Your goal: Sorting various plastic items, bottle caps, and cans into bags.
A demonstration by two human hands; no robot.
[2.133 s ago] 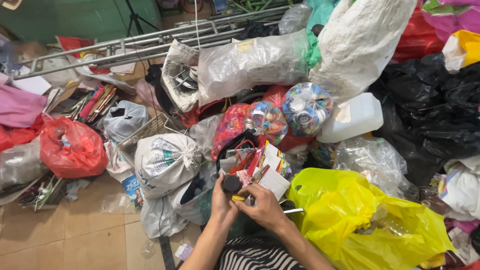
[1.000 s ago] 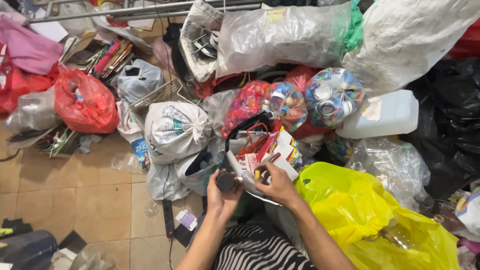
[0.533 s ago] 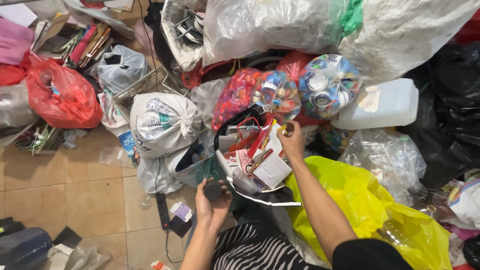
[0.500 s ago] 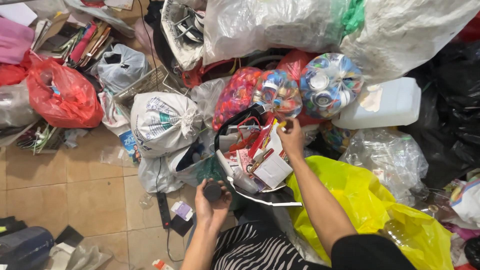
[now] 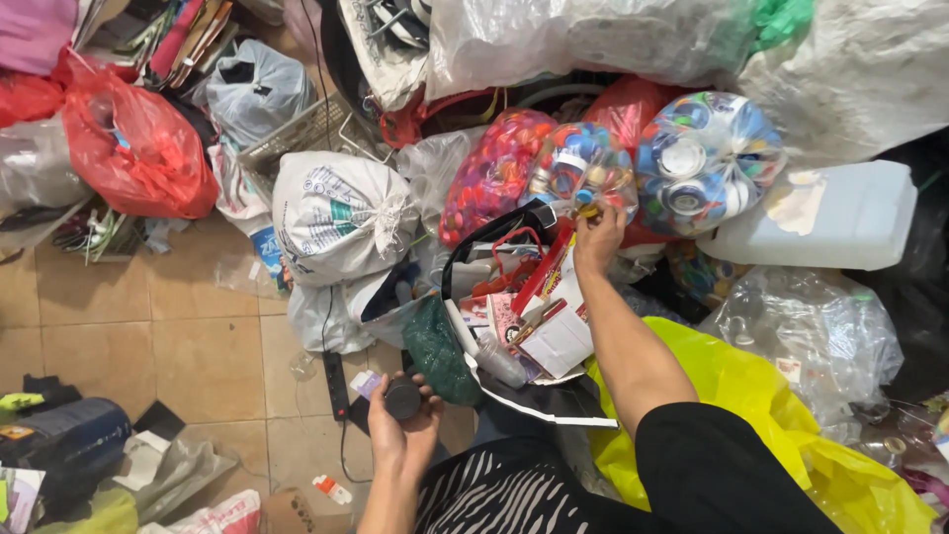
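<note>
Heaped all around: a big clear sack (image 5: 593,40) at the top, a yellow bag (image 5: 751,396) at lower right, a white jug (image 5: 830,213), a clear bag of caps (image 5: 707,163), a second cap bag (image 5: 578,168) beside it. Right hand (image 5: 598,232) stretched up to that second cap bag, fingers pinched on a small yellow bit at its lower edge. Left hand (image 5: 405,430) low over the tiled floor (image 5: 198,346), curled around a dark round lid (image 5: 402,400).

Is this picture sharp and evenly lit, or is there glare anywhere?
Head view: even, soft light, faint shadows; mild glare on the clear plastic bags; left hand with its dark round object and right hand look reasonably sharp; edges bend slightly.
</note>
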